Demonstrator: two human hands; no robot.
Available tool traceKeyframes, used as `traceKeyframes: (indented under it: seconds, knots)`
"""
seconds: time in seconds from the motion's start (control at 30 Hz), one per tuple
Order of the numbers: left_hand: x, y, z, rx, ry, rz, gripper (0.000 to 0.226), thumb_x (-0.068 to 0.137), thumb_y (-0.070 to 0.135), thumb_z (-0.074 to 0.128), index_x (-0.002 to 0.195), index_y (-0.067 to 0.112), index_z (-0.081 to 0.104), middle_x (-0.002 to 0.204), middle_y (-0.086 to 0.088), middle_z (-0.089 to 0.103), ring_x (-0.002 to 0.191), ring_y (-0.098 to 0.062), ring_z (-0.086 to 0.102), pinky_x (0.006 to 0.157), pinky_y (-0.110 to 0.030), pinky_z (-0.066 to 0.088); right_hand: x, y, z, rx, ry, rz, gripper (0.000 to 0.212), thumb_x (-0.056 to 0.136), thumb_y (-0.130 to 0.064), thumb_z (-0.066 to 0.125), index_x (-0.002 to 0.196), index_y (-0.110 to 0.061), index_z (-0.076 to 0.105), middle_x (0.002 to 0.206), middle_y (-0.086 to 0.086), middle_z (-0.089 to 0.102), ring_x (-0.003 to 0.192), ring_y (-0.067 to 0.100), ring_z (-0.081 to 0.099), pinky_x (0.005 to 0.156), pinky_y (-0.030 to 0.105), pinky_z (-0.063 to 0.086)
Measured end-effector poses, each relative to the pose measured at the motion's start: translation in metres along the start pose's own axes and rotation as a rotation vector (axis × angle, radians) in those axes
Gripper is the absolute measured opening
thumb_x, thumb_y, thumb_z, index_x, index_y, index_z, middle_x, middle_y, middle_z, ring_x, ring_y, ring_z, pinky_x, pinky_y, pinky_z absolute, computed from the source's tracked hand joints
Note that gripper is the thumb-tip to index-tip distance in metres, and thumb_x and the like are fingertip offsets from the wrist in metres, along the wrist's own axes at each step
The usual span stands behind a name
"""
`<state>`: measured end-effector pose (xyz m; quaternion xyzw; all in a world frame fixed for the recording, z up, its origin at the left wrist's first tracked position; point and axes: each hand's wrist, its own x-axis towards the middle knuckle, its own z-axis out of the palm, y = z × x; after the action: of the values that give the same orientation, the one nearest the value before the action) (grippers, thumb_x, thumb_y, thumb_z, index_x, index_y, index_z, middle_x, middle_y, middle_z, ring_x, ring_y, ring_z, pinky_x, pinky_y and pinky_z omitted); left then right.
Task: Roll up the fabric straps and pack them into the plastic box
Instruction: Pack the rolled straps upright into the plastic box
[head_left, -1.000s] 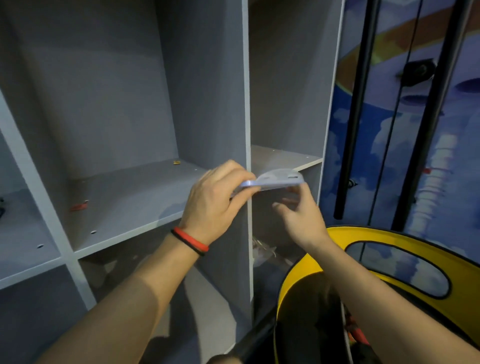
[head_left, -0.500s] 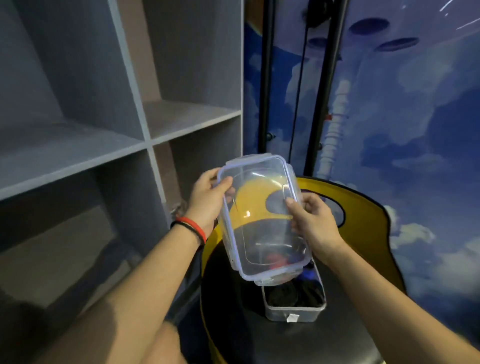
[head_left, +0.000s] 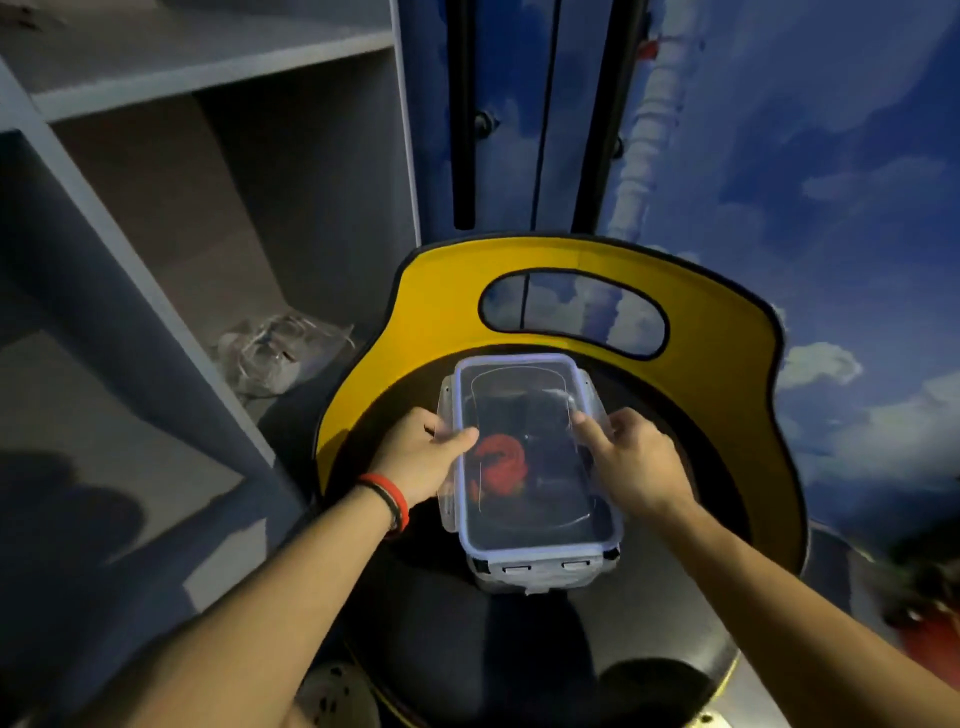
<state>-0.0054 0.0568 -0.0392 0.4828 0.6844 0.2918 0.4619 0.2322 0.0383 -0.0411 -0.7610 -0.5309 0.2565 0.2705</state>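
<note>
black chair seat (head_left: 519, 649) bears the plastic box (head_left: 530, 577); left hand (head_left: 415, 460) and right hand (head_left: 636, 465) grip its lid (head_left: 524, 395).

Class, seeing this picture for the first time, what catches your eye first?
The bright yellow chair back curves across the middle. On its black seat, a clear plastic box shows a red strap inside, with the left hand and right hand holding its lid at the sides.

Both forearms are stretched from the lower corners toward the frame's centre. The lid (head_left: 524, 395) is held at its left edge by the left hand (head_left: 421, 460) and at its right edge by the right hand (head_left: 631, 460), thumbs laid on top.
</note>
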Motion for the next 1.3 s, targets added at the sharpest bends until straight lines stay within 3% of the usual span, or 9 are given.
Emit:
traceKeyframes:
  seconds: [0.27,0.47,0.6,0.73,0.9,0.97,1.07,1.17,1.3]
  knots:
    - [0.014,-0.027,0.018,0.055,-0.042,-0.015,0.029,0.093,0.032,0.07,0.101,0.009,0.053,0.095,-0.004,0.061,0.072,-0.013,0.063,0.054,-0.026,0.056,0.007,0.024,0.024,-0.097,-0.062,0.05,0.053,0.095,-0.071,0.04,0.103,-0.019,0.048,0.097,0.012,0.067,0.086,0.034,0.057,0.073,0.043,0.046]
    - [0.029,-0.026,0.028,-0.024,-0.077,-0.068,0.009,0.094,0.031,0.068,0.098,0.023,0.066,0.098,-0.003,0.072,0.09,-0.022,0.071,0.083,-0.044,0.061,0.018,0.025,0.03,-0.008,-0.106,0.119,0.044,0.1,-0.06,0.045,0.102,-0.016,0.05,0.097,0.009,0.065,0.084,0.027,0.06,0.065,0.037,0.043]
    - [0.036,-0.026,0.036,-0.14,-0.105,-0.188,0.017,0.096,0.025,0.066,0.112,0.019,0.069,0.103,-0.007,0.074,0.093,-0.027,0.072,0.084,-0.049,0.061,0.026,0.03,0.039,0.077,-0.105,0.138,0.038,0.101,-0.053,0.045,0.094,-0.019,0.059,0.094,0.008,0.069,0.086,0.029,0.065,0.082,0.046,0.054]
    - [0.04,-0.024,0.038,-0.039,-0.128,-0.176,0.025,0.099,0.028,0.061,0.121,0.018,0.065,0.109,-0.007,0.072,0.097,-0.025,0.07,0.08,-0.038,0.059,0.024,0.031,0.043,0.063,-0.097,0.103,0.039,0.104,-0.048,0.038,0.095,-0.022,0.066,0.094,0.005,0.07,0.09,0.028,0.064,0.085,0.046,0.054]
    - [0.037,-0.032,0.047,-0.035,-0.154,-0.204,0.038,0.103,0.039,0.049,0.14,0.03,0.052,0.13,-0.005,0.061,0.112,-0.027,0.063,0.096,-0.048,0.054,0.023,0.036,0.047,0.181,-0.178,0.118,0.047,0.109,-0.045,0.031,0.101,-0.019,0.07,0.111,0.012,0.067,0.1,0.025,0.063,0.087,0.036,0.047]
    - [0.033,-0.035,0.057,-0.169,-0.131,-0.214,0.042,0.105,0.037,0.044,0.147,0.035,0.043,0.135,-0.005,0.059,0.117,-0.029,0.061,0.1,-0.051,0.052,0.022,0.036,0.049,0.232,-0.198,0.168,0.051,0.108,-0.049,0.028,0.107,-0.021,0.071,0.119,0.014,0.065,0.108,0.027,0.063,0.091,0.034,0.047]
    - [0.031,-0.035,0.064,-0.405,-0.092,-0.32,0.038,0.104,0.045,0.043,0.141,0.038,0.048,0.13,-0.009,0.063,0.114,-0.033,0.064,0.099,-0.054,0.053,0.018,0.032,0.046,0.53,-0.314,0.218,0.049,0.11,-0.043,0.031,0.111,-0.019,0.073,0.109,0.009,0.076,0.098,0.017,0.073,0.079,0.023,0.054]
    - [0.028,-0.037,0.064,-0.465,-0.148,-0.354,0.044,0.095,0.064,0.048,0.134,0.043,0.054,0.121,-0.005,0.069,0.108,-0.031,0.068,0.093,-0.054,0.056,0.016,0.033,0.043,0.687,-0.474,0.233,0.046,0.107,-0.05,0.036,0.127,-0.022,0.067,0.118,0.004,0.075,0.108,0.018,0.072,0.093,0.034,0.056]
    - [0.02,-0.043,0.07,-0.446,-0.086,-0.277,0.044,0.101,0.044,0.054,0.144,0.041,0.044,0.122,-0.006,0.068,0.106,-0.031,0.068,0.09,-0.054,0.058,0.026,0.035,0.042,0.319,-0.419,0.181,0.047,0.101,-0.064,0.039,0.141,-0.043,0.05,0.134,0.001,0.048,0.116,0.017,0.05,0.106,0.032,0.036]
